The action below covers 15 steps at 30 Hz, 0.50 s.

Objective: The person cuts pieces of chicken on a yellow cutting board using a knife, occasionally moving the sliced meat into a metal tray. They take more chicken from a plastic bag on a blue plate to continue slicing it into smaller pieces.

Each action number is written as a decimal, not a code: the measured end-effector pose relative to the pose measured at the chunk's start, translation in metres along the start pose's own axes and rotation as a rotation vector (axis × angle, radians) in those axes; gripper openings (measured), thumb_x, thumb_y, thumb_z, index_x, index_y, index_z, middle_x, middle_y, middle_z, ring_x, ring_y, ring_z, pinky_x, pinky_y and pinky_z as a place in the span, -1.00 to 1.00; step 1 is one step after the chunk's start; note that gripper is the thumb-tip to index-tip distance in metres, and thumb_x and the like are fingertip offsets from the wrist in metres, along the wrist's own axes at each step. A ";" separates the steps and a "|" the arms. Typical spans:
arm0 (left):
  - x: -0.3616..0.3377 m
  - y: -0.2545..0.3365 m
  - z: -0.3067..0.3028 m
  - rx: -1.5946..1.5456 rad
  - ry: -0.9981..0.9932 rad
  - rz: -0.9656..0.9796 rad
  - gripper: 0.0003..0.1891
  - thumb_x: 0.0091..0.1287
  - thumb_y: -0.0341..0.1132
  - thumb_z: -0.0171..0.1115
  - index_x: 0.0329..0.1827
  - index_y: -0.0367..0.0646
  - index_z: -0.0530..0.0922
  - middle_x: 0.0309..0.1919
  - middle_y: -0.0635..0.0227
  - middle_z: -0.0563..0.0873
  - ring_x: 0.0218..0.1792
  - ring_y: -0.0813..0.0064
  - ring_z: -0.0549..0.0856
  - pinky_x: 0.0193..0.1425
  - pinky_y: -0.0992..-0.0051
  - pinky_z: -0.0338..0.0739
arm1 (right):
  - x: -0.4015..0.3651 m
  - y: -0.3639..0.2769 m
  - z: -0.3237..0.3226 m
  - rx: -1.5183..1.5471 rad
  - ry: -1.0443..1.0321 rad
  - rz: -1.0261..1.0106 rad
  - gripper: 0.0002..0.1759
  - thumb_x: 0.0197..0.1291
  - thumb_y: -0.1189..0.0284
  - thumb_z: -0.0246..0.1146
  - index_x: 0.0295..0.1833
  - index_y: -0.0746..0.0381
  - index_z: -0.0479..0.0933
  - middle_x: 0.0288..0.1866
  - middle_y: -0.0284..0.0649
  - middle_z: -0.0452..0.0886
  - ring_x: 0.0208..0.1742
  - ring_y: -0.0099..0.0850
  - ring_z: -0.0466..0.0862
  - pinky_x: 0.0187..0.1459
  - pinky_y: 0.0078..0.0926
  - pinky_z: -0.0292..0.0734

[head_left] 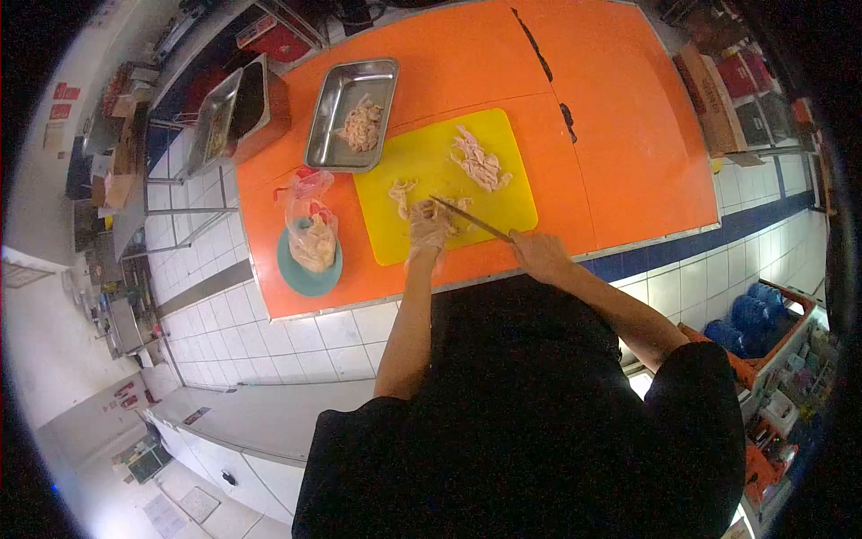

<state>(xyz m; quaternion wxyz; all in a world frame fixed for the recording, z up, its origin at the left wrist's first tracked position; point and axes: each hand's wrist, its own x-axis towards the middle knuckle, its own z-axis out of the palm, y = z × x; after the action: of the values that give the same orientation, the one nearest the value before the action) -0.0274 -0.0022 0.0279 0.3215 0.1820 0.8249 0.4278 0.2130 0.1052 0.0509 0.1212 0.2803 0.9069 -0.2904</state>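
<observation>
My left hand (426, 232), in a clear plastic glove, presses with curled fingers on pale meat strips that look like chicken, on a yellow cutting board (386, 242). My right hand (543, 258) is bare and wrapped round the handle of a knife (478, 222). The blade points left, its tip beside my left fingers, partly over the meat. A larger pile of shredded chicken (482, 162) lies at the board's far right. One small strip of chicken (400, 194) lies to the left of the blade. My fingers hide part of the meat under them.
Beyond the board's far left corner stands a metal tray (325, 108) with chopped meat (361, 128) inside. A plastic bag (314, 242) with pale contents rests on a teal plate (303, 283). The orange table (633, 153) has dark cracks. A deep metal container (256, 103) stands at the left edge.
</observation>
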 end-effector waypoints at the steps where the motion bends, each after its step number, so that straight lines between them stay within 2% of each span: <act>1: -0.004 0.006 -0.003 -0.023 -0.029 -0.064 -0.46 0.45 0.04 0.41 0.24 -0.17 0.48 0.01 0.13 0.72 -0.08 0.34 0.70 -0.01 0.30 0.63 | 0.001 0.003 0.003 0.000 0.004 0.002 -0.69 0.58 0.20 0.09 0.12 0.24 0.48 -0.42 0.11 0.68 -0.36 0.18 0.74 -0.31 0.27 0.61; 2: -0.006 0.013 -0.006 -0.045 -0.058 -0.128 -0.38 0.38 0.12 0.44 0.29 -0.13 0.50 0.08 0.12 0.72 0.03 0.26 0.71 0.12 0.23 0.62 | 0.003 0.007 0.004 -0.024 0.006 0.019 -0.69 0.57 0.20 0.10 0.12 0.23 0.48 -0.42 0.12 0.68 -0.35 0.19 0.74 -0.31 0.27 0.61; 5: 0.013 -0.020 0.002 0.105 0.020 -0.009 -0.43 0.39 0.04 0.46 0.25 -0.16 0.52 0.05 0.17 0.73 -0.01 0.26 0.72 0.11 0.22 0.62 | 0.006 0.013 0.003 -0.026 0.040 0.036 -0.69 0.58 0.19 0.10 0.10 0.22 0.48 -0.42 0.12 0.68 -0.34 0.20 0.74 -0.30 0.28 0.61; 6: 0.012 -0.015 0.000 0.103 0.023 -0.011 -0.43 0.39 0.04 0.46 0.25 -0.16 0.52 0.05 0.17 0.73 -0.01 0.26 0.72 0.11 0.22 0.62 | 0.006 0.012 0.002 0.003 0.071 0.038 -0.69 0.58 0.18 0.09 0.09 0.22 0.48 -0.42 0.13 0.68 -0.34 0.21 0.74 -0.29 0.29 0.62; 8: 0.011 -0.003 -0.003 0.071 0.006 -0.013 -0.54 0.40 -0.04 0.49 0.10 -0.22 0.57 -0.05 0.12 0.73 -0.03 0.22 0.71 0.06 0.26 0.60 | 0.008 0.012 -0.003 0.009 0.085 0.043 -0.70 0.58 0.18 0.09 0.09 0.21 0.48 -0.41 0.13 0.69 -0.33 0.22 0.74 -0.28 0.29 0.62; 9: 0.023 -0.023 -0.002 0.069 0.010 -0.015 -0.54 0.40 -0.04 0.49 0.10 -0.22 0.57 -0.05 0.12 0.73 -0.03 0.22 0.71 0.06 0.26 0.60 | 0.010 0.012 -0.005 0.018 0.101 0.050 -0.70 0.58 0.19 0.09 0.08 0.20 0.48 -0.41 0.14 0.69 -0.32 0.23 0.74 -0.27 0.29 0.63; 11: 0.054 -0.081 0.003 0.047 -0.131 0.130 -0.47 0.35 -0.03 0.51 0.14 -0.24 0.54 -0.06 0.19 0.74 -0.11 0.27 0.72 0.04 0.26 0.63 | 0.018 0.017 -0.008 0.037 0.097 0.109 -0.70 0.58 0.18 0.07 0.10 0.19 0.47 -0.39 0.12 0.70 -0.31 0.22 0.75 -0.26 0.30 0.63; 12: 0.051 -0.074 0.002 0.045 -0.130 0.130 -0.47 0.35 -0.03 0.51 0.14 -0.24 0.54 -0.06 0.19 0.74 -0.11 0.27 0.72 0.04 0.26 0.63 | 0.020 0.019 -0.009 0.056 0.097 0.175 -0.69 0.59 0.17 0.04 0.12 0.17 0.46 -0.37 0.10 0.72 -0.30 0.21 0.76 -0.25 0.30 0.64; 14: 0.034 -0.039 -0.006 0.245 0.013 0.116 -0.50 0.35 -0.05 0.51 0.12 -0.25 0.58 -0.03 0.13 0.76 -0.11 0.28 0.75 0.01 0.29 0.67 | 0.018 0.019 -0.017 0.036 0.120 0.160 -0.69 0.59 0.17 0.05 0.12 0.17 0.46 -0.38 0.10 0.71 -0.32 0.20 0.75 -0.26 0.29 0.64; 15: 0.023 -0.019 -0.012 0.243 0.013 0.117 -0.50 0.35 -0.05 0.51 0.12 -0.25 0.58 -0.03 0.13 0.76 -0.11 0.28 0.75 0.01 0.29 0.67 | 0.017 0.018 -0.023 0.019 0.142 0.145 -0.70 0.59 0.17 0.05 0.12 0.18 0.45 -0.39 0.09 0.71 -0.33 0.20 0.75 -0.26 0.28 0.64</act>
<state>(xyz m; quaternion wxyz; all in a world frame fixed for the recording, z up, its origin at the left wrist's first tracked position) -0.0525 -0.0068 0.0092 0.2660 0.2645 0.8609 0.3438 0.2087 0.1386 0.0549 0.0748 0.3661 0.8878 -0.2687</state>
